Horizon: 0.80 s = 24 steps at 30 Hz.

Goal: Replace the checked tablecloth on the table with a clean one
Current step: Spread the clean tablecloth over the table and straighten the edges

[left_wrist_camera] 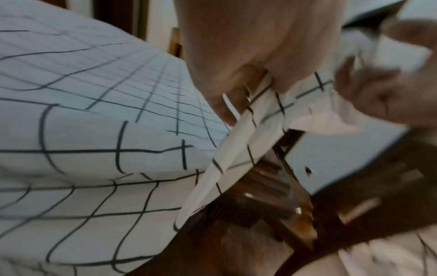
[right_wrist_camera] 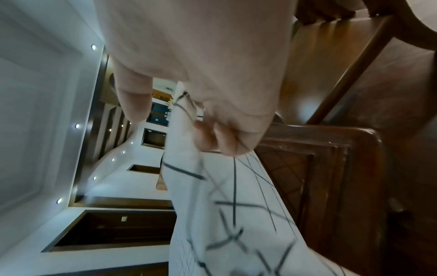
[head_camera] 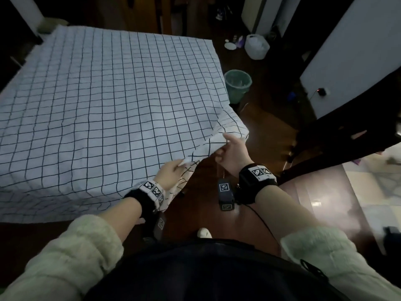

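Observation:
A white tablecloth with a dark grid pattern (head_camera: 104,101) covers the whole table. Its near right corner is lifted off the table. My left hand (head_camera: 171,172) pinches the cloth's edge just left of that corner, and the left wrist view shows the checked cloth (left_wrist_camera: 94,145) caught under my left hand (left_wrist_camera: 250,74). My right hand (head_camera: 230,153) grips the raised corner from below. In the right wrist view my right hand (right_wrist_camera: 220,134) has its fingers curled round a fold of the cloth (right_wrist_camera: 227,214). The table's wooden corner (right_wrist_camera: 331,158) shows bare beside it.
A green waste bin (head_camera: 237,85) stands on the dark wood floor by the table's right side. A white plastic bag (head_camera: 257,46) and small items lie farther back. A dark wooden chair (head_camera: 347,140) is at my right, against a white wall panel (head_camera: 351,61).

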Available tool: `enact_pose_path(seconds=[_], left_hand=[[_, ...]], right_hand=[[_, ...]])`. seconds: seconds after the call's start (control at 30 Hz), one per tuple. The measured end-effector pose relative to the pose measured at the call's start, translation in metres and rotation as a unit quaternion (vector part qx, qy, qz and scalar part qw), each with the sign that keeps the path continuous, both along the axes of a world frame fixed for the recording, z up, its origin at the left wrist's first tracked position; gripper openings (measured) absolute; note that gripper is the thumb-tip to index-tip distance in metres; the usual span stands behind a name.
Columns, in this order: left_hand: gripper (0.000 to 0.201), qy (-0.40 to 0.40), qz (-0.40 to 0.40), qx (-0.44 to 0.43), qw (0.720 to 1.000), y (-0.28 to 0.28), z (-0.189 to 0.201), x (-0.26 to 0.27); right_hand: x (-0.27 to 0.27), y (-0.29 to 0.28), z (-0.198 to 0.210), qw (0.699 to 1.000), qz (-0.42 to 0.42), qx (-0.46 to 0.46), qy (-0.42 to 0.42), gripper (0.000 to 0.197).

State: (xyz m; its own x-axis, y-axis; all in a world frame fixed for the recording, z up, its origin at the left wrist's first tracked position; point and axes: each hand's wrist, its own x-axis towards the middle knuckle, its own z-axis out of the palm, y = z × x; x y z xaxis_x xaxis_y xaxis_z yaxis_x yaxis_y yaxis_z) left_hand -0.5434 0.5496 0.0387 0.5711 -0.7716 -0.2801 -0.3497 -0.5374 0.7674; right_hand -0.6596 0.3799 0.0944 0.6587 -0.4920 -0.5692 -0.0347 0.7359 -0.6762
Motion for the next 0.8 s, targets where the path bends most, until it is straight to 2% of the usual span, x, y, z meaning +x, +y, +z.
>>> enact_pose_path(seconds=[0.1,0.17,0.23,0.33,0.47,0.53,0.7,0.8], left_hand=[[0.022,0.06,0.057,-0.019,0.996,0.003,0.009,0.021],[0.023,0.15,0.09,-0.05,0.983,-0.002,0.013,0.031],[0.026,0.234,0.129,-0.063,0.961,-0.004,0.018,0.035],[0.037,0.292,0.167,-0.06,0.94,-0.006,0.017,0.039],[0.04,0.318,0.195,-0.065,0.926,-0.007,0.018,0.039],[0.039,0.319,0.205,-0.069,0.923,-0.007,0.018,0.04],[0.037,0.324,0.217,-0.078,0.917,-0.008,0.024,0.04],[0.035,0.323,0.238,-0.082,0.912,-0.006,0.027,0.039]], right_hand=[[0.009,-0.015,0.002,0.997,-0.05,-0.048,0.016,0.009],[0.013,-0.02,0.005,0.995,-0.041,-0.091,0.024,0.018],[0.018,-0.022,0.003,0.986,-0.003,-0.152,0.064,0.032],[0.026,-0.019,-0.005,0.964,0.077,-0.219,0.131,0.043],[0.038,-0.011,-0.018,0.958,0.113,-0.231,0.126,0.021],[0.041,-0.006,-0.02,0.961,0.135,-0.219,0.105,0.018],[0.04,-0.003,-0.02,0.971,0.104,-0.198,0.079,0.007],[0.041,-0.001,-0.025,0.975,0.05,-0.205,0.075,0.034]])
